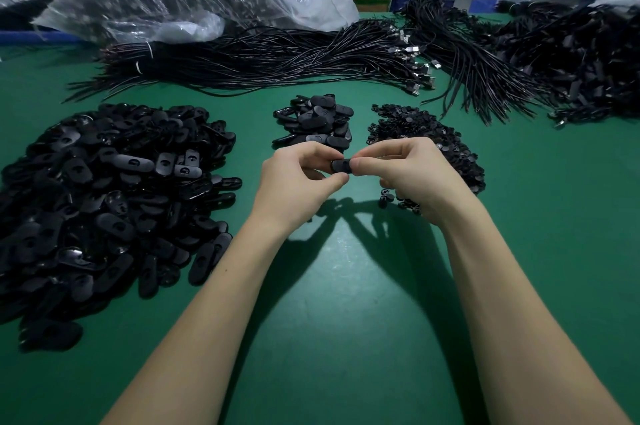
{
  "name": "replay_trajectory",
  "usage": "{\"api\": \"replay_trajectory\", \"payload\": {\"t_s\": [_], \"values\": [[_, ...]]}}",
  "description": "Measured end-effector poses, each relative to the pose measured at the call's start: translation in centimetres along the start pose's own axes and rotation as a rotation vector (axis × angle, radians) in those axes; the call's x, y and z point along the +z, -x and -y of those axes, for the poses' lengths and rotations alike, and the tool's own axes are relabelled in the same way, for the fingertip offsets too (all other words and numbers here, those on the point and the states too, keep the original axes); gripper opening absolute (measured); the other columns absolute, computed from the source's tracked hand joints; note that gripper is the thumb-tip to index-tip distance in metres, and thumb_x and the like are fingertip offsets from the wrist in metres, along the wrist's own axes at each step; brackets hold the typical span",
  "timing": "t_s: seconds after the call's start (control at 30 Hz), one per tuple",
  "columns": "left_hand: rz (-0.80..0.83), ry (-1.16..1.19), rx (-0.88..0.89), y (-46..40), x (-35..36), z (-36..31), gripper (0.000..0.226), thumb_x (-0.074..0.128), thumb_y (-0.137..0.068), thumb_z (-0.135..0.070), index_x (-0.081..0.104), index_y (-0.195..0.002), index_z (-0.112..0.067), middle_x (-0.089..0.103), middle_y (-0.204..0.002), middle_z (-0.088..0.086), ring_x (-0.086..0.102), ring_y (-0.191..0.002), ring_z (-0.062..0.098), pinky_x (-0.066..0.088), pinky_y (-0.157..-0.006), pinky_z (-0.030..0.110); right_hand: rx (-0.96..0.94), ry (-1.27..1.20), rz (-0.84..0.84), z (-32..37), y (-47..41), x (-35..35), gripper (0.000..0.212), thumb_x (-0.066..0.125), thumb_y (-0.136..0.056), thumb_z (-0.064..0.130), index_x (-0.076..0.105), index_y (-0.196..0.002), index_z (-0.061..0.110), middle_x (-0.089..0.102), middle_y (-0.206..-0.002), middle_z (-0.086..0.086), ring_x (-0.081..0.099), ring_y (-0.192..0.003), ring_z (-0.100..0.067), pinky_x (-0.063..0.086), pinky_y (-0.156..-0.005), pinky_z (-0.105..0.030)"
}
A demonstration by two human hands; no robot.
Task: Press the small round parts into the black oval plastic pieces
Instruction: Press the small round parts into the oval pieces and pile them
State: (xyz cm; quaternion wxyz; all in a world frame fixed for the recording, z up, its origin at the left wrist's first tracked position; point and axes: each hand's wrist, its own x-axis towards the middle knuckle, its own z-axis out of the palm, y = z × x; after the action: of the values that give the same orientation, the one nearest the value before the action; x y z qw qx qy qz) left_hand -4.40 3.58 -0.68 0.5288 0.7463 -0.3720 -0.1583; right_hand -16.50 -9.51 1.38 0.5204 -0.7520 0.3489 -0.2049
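Green table point(346, 286); cable bundles point(277, 61) beyond both hands. Left hand point(294, 182) and right hand point(408, 175) pinch one black oval piece point(341, 165).

Black oval pieces point(104, 196), green table point(346, 303).

Bare green table point(346, 286) near, large oval pile point(104, 189) left, round-part pile point(426, 140) right, cables point(277, 61) behind

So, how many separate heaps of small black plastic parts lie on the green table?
3. A big heap of ovals at the left, a small heap of ovals in the middle beyond the hands, and a heap of round parts at the right, partly hidden behind the right hand.
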Motion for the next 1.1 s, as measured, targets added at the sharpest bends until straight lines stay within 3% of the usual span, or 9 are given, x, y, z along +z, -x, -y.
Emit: {"api": "replay_trajectory", "payload": {"t_s": [0.1,0.2,0.37,0.6,0.77,0.9,1.03,1.1], "values": [[0.0,0.003,-0.004,0.02,-0.01,-0.07,0.02,0.084,-0.082,-0.019,0.079,-0.099,-0.027,0.078,-0.087,-0.012,0.073,-0.084,0.009,0.058,-0.082,0.023,0.014,0.016,-0.039,0.0,-0.01,0.38,0.004,0.086,-0.08,0.031,0.083,-0.077,0.03,0.072,-0.067,0.013,0.053,-0.051,0.008,0.043,-0.065,-0.022],[0.003,0.009,-0.013,0.03,-0.06,-0.14,0.021,0.085,-0.081,-0.019,0.08,-0.101,-0.025,0.078,-0.088,-0.011,0.073,-0.085,0.006,0.058,-0.084,0.022,0.022,0.011,-0.047,0.01,-0.01,0.34,0.005,0.085,-0.081,0.028,0.082,-0.077,0.028,0.069,-0.062,0.017,0.054,-0.05,0.013,0.039,-0.062,-0.021],[0.013,0.021,-0.007,0.02,0.02,-0.17,0.022,0.085,-0.081,-0.016,0.081,-0.102,-0.022,0.079,-0.088,-0.009,0.073,-0.082,0.001,0.055,-0.078,0.013,0.024,0.008,-0.033,-0.17,-0.01,0.33,0.007,0.085,-0.082,0.028,0.082,-0.075,0.029,0.068,-0.06,0.021,0.053,-0.049,0.016,0.038,-0.061,-0.021],[0.039,0.037,-0.009,0.04,-0.01,0.04,0.022,0.085,-0.081,-0.015,0.081,-0.101,-0.023,0.079,-0.087,-0.01,0.073,-0.082,-0.001,0.053,-0.076,0.011,0.079,0.001,-0.026,-0.36,-0.18,0.5,0.007,0.089,-0.076,0.034,0.083,-0.078,0.034,0.072,-0.069,0.017,0.054,-0.056,0.005,0.04,-0.064,-0.023],[0.078,0.109,-0.016,-0.09,-0.24,0.11,0.02,0.083,-0.083,-0.014,0.08,-0.101,-0.024,0.079,-0.089,-0.009,0.074,-0.088,0.002,0.055,-0.084,0.018,0.148,-0.024,0.022,-0.41,-0.02,0.16,0.017,0.089,-0.073,0.042,0.081,-0.088,0.037,0.071,-0.078,0.012,0.054,-0.059,-0.004,0.037,-0.047,-0.016],[0.149,0.171,-0.07,-0.19,-0.37,-0.04,0.016,0.077,-0.088,-0.011,0.079,-0.097,-0.024,0.078,-0.085,-0.01,0.07,-0.078,-0.001,0.049,-0.065,0.01,0.158,-0.102,0.107,-0.56,0.0,-0.2,0.017,0.091,-0.068,0.038,0.082,-0.082,0.033,0.069,-0.072,0.009,0.05,-0.055,-0.005,0.033,-0.042,-0.015],[0.156,0.25,-0.132,-0.13,-0.42,-0.14,0.014,0.073,-0.091,-0.01,0.079,-0.094,-0.022,0.078,-0.086,-0.003,0.069,-0.077,0.005,0.052,-0.065,0.016,0.132,-0.125,0.124,-0.71,0.08,-0.33,0.029,0.091,-0.06,0.041,0.083,-0.084,0.028,0.069,-0.074,0.005,0.054,-0.06,-0.005,0.037,-0.046,-0.017],[0.159,0.282,-0.137,-0.12,-0.54,-0.23,0.011,0.074,-0.091,-0.01,0.078,-0.093,-0.02,0.078,-0.084,-0.003,0.069,-0.075,0.005,0.053,-0.066,0.016,0.108,-0.166,0.141,-0.63,0.08,-0.41,0.02,0.092,-0.067,0.032,0.083,-0.083,0.024,0.074,-0.077,0.004,0.061,-0.061,-0.004,0.042,-0.048,-0.016]]}}
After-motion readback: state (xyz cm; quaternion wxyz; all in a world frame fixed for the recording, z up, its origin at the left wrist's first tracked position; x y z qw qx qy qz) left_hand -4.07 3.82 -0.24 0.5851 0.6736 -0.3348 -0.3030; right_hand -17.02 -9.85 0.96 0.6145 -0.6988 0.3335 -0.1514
